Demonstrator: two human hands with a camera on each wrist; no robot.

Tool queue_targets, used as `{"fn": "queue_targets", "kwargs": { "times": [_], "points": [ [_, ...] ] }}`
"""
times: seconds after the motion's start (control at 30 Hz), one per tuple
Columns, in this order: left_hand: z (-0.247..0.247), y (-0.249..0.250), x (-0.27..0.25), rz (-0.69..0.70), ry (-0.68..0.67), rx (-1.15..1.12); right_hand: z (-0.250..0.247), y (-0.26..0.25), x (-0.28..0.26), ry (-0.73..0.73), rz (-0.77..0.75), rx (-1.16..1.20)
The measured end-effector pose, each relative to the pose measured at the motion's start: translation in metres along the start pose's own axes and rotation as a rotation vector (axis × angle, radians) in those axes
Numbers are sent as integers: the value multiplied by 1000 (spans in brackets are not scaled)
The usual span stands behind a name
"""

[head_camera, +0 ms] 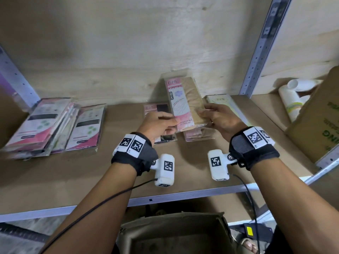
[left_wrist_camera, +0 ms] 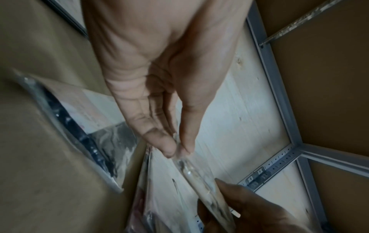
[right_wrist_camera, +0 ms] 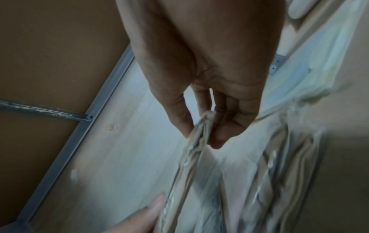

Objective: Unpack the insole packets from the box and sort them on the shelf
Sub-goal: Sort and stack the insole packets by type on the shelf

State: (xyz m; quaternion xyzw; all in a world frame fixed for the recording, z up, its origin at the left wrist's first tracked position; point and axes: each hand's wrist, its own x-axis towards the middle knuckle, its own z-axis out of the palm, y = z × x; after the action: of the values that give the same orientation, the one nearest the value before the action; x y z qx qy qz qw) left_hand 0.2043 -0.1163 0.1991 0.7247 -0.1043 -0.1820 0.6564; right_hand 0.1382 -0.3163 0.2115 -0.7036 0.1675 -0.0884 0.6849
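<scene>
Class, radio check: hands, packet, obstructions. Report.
Left hand and right hand both pinch tan insole packet. Held above tan pile. Nothing blocking.

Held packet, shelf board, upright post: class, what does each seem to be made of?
Held packet: clear glossy plastic sleeve, glare and crinkles, printed card inside. Shelf board: matte brown, probably hardboard. Upright post: grey painted metal, punched holes.

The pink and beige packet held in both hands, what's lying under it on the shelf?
Under the held packet lies a stack of similar beige packets; their count and labels are covered.
</scene>
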Motion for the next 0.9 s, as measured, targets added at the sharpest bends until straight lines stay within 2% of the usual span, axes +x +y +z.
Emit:
{"fn": "queue_targets", "kwargs": {
  "times": [0.23, 0.5, 0.9],
  "points": [
    [19, -2, 14, 10, 21, 83, -22, -2, 14, 83, 4, -275],
    [34, -7, 16, -66, -1, 123, -31, 8, 21, 123, 56, -505],
    [35, -9, 15, -78, -16, 128, -35, 17, 23, 102, 84, -574]
  ]
}}
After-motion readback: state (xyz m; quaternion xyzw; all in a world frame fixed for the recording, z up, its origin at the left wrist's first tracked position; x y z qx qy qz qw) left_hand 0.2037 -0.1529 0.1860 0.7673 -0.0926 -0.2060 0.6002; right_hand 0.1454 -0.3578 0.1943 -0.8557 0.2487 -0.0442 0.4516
